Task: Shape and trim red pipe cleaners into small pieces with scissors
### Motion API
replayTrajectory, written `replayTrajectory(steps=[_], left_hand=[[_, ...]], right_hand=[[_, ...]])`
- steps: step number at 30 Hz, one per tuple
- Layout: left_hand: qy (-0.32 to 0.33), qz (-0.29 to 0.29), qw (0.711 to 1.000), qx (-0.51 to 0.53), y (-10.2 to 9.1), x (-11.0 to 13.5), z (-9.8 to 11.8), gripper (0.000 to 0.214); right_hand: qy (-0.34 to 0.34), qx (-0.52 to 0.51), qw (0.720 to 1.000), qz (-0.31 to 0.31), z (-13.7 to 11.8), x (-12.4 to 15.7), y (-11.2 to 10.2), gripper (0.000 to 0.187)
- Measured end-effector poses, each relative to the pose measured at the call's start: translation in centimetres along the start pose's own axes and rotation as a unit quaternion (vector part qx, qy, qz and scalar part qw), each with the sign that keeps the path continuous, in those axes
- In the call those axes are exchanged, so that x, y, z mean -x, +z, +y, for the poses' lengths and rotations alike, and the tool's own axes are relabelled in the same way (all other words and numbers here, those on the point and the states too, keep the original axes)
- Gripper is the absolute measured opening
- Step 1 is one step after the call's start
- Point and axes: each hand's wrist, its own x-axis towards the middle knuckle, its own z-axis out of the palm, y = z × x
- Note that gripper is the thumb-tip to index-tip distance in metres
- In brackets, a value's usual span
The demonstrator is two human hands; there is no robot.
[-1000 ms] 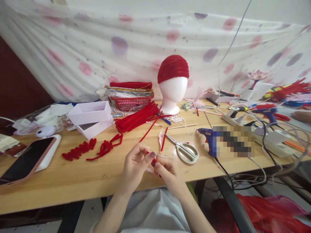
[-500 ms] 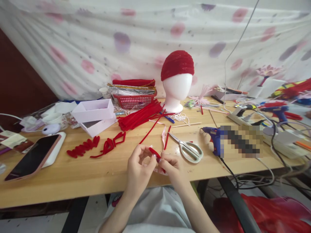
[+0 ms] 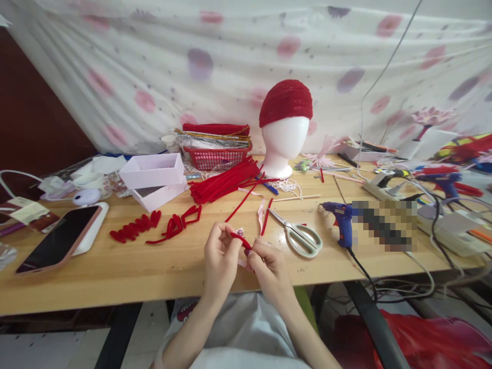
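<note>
My left hand point(image 3: 220, 259) and my right hand point(image 3: 268, 269) meet over the near edge of the wooden table point(image 3: 115, 271). Both pinch a short red pipe cleaner point(image 3: 241, 239) that runs between their fingertips, with a pale strip showing under it. A bundle of long red pipe cleaners point(image 3: 223, 183) lies behind my hands. Bent red pipe-cleaner shapes point(image 3: 135, 228) rest to the left. White-handled scissors point(image 3: 300, 236) lie just right of my hands.
A white foam head with a red cap point(image 3: 285, 128) stands at the back. A blue glue gun point(image 3: 340, 218), cables and a power strip crowd the right side. A phone point(image 3: 57, 241), pink boxes point(image 3: 154, 177) and a red basket point(image 3: 217, 156) sit left and centre.
The camera view has shifted slightly, so things sit a little further right. My fingers have turned the red pipe cleaner, and more of it shows between the two hands.
</note>
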Motion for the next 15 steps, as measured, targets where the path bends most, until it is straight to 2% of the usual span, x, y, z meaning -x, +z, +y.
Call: replayTrajectory(steps=[3,9,12,15], left_hand=[[0.042,0.043,0.998,-0.001,-0.18,-0.36,0.11,0.021],[0.075,0.06,0.995,-0.017,-0.09,-0.38,0.52,0.022],[0.077,0.021,0.995,-0.052,0.02,-0.53,0.56,0.013],[0.045,-0.07,0.991,-0.104,-0.03,-0.8,0.59,0.014]], right_hand=[[-0.016,0.034,0.999,0.013,0.08,0.14,0.35,0.034],[-0.013,0.051,0.999,0.008,-0.21,0.04,0.17,0.034],[0.03,-0.006,0.999,0.016,-0.17,-0.13,0.07,0.033],[0.08,-0.072,0.994,0.026,0.12,-0.47,-0.01,0.032]])
